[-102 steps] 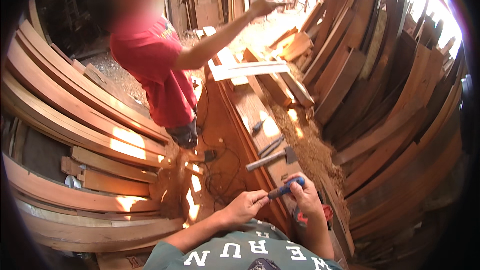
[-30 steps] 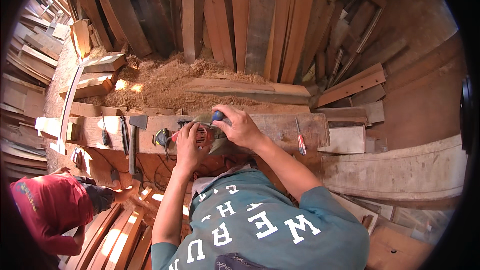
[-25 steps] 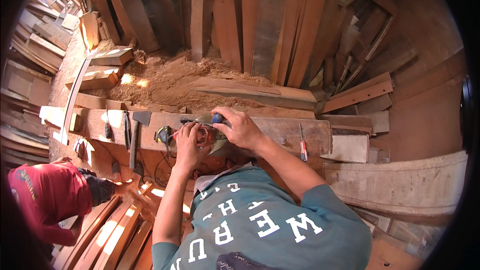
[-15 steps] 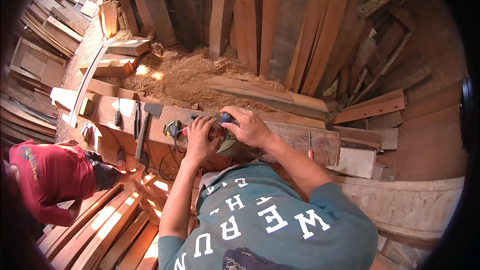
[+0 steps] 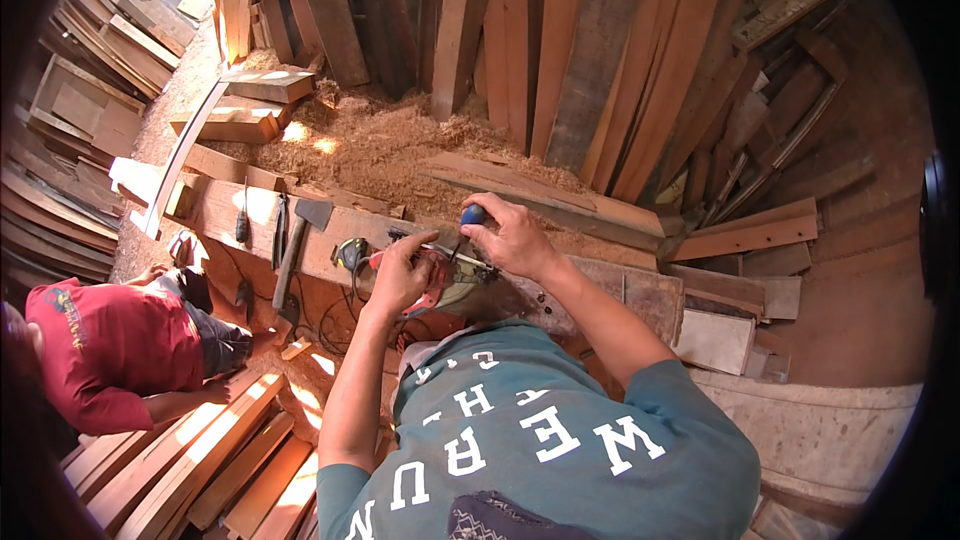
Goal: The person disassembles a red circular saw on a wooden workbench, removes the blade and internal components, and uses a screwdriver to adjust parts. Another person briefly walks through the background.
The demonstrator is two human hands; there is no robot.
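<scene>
My left hand (image 5: 402,275) is closed over a red power tool (image 5: 437,285) that lies on the wooden bench, and its fingers hide part of the body. Pinched in my right hand (image 5: 517,240) is a screwdriver with a round blue handle (image 5: 473,215). Its shaft points down toward the tool; I cannot tell whether the tip touches it. Left of the tool sits a round black and yellow-green item (image 5: 350,253). Farther left on the bench lie a hammer (image 5: 298,248), a pair of pliers (image 5: 280,230) and a dark-handled screwdriver (image 5: 242,225).
The bench (image 5: 650,302) runs across in front of me. Sawdust (image 5: 370,152) and tall boards (image 5: 510,50) lie beyond it. At left, a person in a red shirt (image 5: 115,345) is beside stacked planks (image 5: 190,450). Black cable hangs near the bench edge.
My right hand has moved slightly right and up with the screwdriver, away from my left hand. More of the red tool shows. The person in red has an arm reaching over the planks.
</scene>
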